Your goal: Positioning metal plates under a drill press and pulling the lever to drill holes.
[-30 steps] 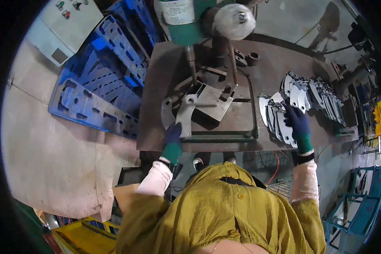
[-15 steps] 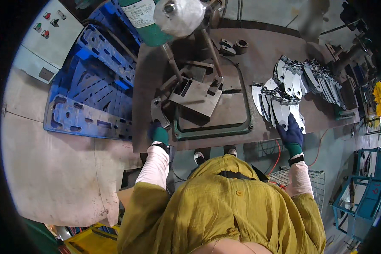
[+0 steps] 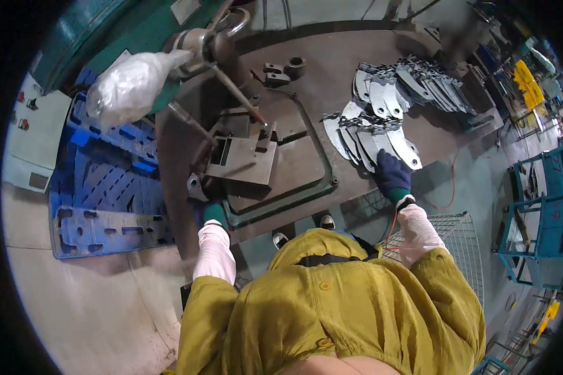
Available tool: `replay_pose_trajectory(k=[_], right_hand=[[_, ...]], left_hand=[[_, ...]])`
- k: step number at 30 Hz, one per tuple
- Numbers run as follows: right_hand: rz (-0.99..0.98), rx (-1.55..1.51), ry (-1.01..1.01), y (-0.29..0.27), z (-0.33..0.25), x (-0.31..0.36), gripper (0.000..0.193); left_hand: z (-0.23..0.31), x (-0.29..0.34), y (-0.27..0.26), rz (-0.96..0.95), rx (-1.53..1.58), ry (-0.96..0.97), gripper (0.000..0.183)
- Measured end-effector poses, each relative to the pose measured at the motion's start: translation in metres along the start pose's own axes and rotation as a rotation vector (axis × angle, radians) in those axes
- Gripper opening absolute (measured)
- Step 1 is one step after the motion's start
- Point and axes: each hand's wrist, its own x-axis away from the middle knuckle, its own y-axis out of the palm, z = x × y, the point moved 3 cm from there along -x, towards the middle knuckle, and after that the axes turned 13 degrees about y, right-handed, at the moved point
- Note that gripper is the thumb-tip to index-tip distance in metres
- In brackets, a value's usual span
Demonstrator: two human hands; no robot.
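My left hand [image 3: 202,209], in a dark blue glove with a green cuff, is closed on the near end of a curved metal plate [image 3: 195,187]. Its fingers are mostly hidden in shadow. Beside that plate stands a fixture with a flat-topped steel block [image 3: 249,160] on a green-rimmed machine base [image 3: 288,211]. At the right, my gloved right hand [image 3: 392,174] pinches the near edge of a pile of shiny curved metal plates [image 3: 372,137], thumb to the left and fingers on top. Which plate it grips is partly covered by the hand.
A plastic-wrapped machine part [image 3: 131,87] and slanting rods overhang the fixture. A ring-shaped part [image 3: 295,67] lies on the brown table [image 3: 356,53] behind. Blue pallets [image 3: 112,228] stand left, a wire basket [image 3: 460,244] and blue racks [image 3: 541,219] right.
The view has turned, so the table and machine appear shifted left. My left hand stays at the single plate, which looks more tilted; my right hand remains at the pile's near edge.
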Motion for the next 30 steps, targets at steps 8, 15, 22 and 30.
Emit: replay_pose_trajectory(k=[8,15,22,30], right_hand=[[0.042,0.113,-0.183,0.010,0.012,-0.006,0.044],[0.214,-0.695,0.035,-0.063,0.011,-0.035,0.030],[-0.213,-0.930,-0.724,-0.149,-0.071,-0.019,0.037],[-0.559,-0.986,-0.810,-0.182,-0.218,-0.005,0.043]], left_hand=[[0.027,0.021,-0.053,0.013,0.057,-0.031,0.085],[0.089,0.047,-0.142,0.069,0.096,-0.050,0.070],[0.242,0.107,-0.233,0.103,0.649,0.984,0.065],[0.203,0.100,-0.202,-0.812,1.572,0.136,0.059]])
